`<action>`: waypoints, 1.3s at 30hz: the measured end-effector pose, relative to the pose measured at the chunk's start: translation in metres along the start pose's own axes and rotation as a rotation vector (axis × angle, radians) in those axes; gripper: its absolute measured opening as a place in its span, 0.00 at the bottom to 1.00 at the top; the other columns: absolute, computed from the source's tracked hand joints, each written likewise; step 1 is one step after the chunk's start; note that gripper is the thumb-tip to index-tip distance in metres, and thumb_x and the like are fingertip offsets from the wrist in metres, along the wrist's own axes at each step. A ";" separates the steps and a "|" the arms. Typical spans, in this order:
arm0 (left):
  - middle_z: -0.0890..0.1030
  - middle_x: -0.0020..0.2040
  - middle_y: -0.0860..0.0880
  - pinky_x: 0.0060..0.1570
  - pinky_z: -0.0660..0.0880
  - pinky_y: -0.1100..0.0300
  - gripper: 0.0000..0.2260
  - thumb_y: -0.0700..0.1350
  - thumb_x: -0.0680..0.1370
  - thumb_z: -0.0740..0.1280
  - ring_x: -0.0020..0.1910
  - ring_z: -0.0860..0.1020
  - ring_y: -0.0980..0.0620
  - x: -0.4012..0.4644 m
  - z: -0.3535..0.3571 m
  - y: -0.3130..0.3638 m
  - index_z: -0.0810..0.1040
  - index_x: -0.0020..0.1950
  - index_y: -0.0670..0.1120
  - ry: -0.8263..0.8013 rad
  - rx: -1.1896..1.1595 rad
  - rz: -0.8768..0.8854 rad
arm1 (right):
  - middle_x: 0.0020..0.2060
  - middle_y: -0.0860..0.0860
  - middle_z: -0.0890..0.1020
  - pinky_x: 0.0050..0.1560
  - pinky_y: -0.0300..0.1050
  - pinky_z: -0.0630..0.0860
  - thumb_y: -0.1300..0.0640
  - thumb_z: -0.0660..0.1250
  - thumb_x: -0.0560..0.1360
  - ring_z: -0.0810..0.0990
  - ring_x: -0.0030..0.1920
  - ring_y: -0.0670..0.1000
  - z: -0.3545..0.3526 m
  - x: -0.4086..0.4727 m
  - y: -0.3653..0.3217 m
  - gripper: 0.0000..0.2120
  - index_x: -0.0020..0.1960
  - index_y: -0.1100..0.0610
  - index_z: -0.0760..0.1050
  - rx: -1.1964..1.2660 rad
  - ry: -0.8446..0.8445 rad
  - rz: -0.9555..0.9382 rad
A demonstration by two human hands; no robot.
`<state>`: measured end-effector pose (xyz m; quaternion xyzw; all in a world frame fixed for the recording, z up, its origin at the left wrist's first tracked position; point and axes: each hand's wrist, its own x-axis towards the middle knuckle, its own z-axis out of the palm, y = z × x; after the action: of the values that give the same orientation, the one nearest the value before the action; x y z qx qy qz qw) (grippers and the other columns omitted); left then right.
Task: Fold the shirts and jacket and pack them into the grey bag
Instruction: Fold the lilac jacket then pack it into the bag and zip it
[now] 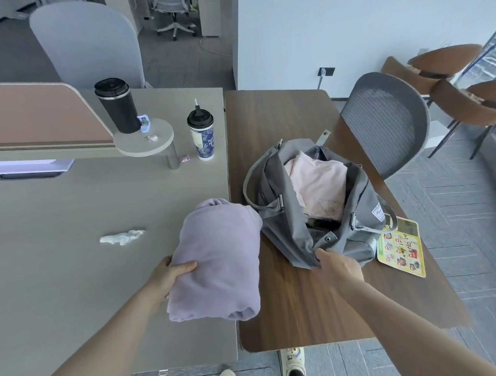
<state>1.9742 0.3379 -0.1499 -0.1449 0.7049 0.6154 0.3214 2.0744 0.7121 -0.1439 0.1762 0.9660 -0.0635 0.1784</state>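
A folded lilac jacket (218,259) lies across the seam between the grey desk and the brown table. My left hand (171,275) grips its near left edge, thumb on top. The grey bag (282,229) stands open on the brown table to the right of the jacket. A folded pink shirt (320,188) lies inside it. My right hand (336,265) pinches the bag's near rim and holds the opening apart.
A black tumbler (116,106) and a blue patterned cup (201,134) stand at the back of the grey desk (61,264). A crumpled white tissue (122,237) lies on the desk. A yellow leaflet (402,247) lies right of the bag. A grey mesh chair (388,121) stands behind the brown table (301,307).
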 end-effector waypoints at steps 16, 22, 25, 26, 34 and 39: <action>0.85 0.52 0.52 0.43 0.80 0.59 0.22 0.59 0.70 0.74 0.48 0.84 0.51 -0.002 -0.004 -0.002 0.76 0.60 0.52 -0.033 0.005 -0.070 | 0.60 0.45 0.79 0.52 0.49 0.80 0.36 0.72 0.67 0.80 0.58 0.50 0.025 -0.007 -0.145 0.34 0.68 0.46 0.67 1.401 -0.539 0.219; 0.84 0.55 0.47 0.63 0.74 0.42 0.32 0.60 0.63 0.77 0.55 0.83 0.46 -0.006 0.011 0.025 0.77 0.62 0.46 -0.032 -0.131 0.097 | 0.55 0.47 0.84 0.62 0.55 0.77 0.41 0.77 0.68 0.82 0.57 0.50 -0.006 -0.002 -0.137 0.29 0.63 0.50 0.73 1.533 -0.298 0.032; 0.84 0.56 0.49 0.61 0.75 0.42 0.32 0.60 0.63 0.77 0.55 0.82 0.47 -0.003 0.027 0.070 0.77 0.63 0.49 -0.014 -0.109 0.229 | 0.56 0.46 0.84 0.64 0.54 0.76 0.44 0.75 0.70 0.82 0.58 0.48 -0.044 0.006 -0.121 0.25 0.63 0.49 0.73 1.582 -0.173 -0.066; 0.84 0.56 0.50 0.61 0.75 0.42 0.32 0.60 0.62 0.78 0.55 0.83 0.48 -0.001 0.036 0.087 0.77 0.62 0.49 -0.018 -0.095 0.268 | 0.56 0.46 0.84 0.64 0.54 0.76 0.42 0.75 0.70 0.82 0.58 0.48 -0.058 0.011 -0.113 0.26 0.63 0.49 0.72 1.594 -0.136 -0.085; 0.84 0.55 0.50 0.58 0.78 0.45 0.35 0.62 0.59 0.79 0.53 0.83 0.49 0.047 0.182 0.197 0.77 0.62 0.49 -0.084 -0.059 0.410 | 0.58 0.43 0.81 0.58 0.43 0.76 0.47 0.71 0.75 0.80 0.59 0.44 -0.142 0.070 0.010 0.21 0.66 0.45 0.70 1.570 0.175 -0.135; 0.83 0.57 0.55 0.57 0.77 0.49 0.29 0.64 0.64 0.76 0.54 0.82 0.52 0.105 0.271 0.215 0.78 0.62 0.57 -0.105 -0.014 0.354 | 0.58 0.49 0.81 0.53 0.45 0.78 0.49 0.72 0.75 0.81 0.58 0.49 -0.143 0.138 0.089 0.23 0.66 0.52 0.70 1.585 0.201 -0.030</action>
<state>1.8410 0.6618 -0.0589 0.0114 0.6973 0.6740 0.2436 1.9397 0.8648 -0.0670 0.2426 0.6469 -0.7175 -0.0886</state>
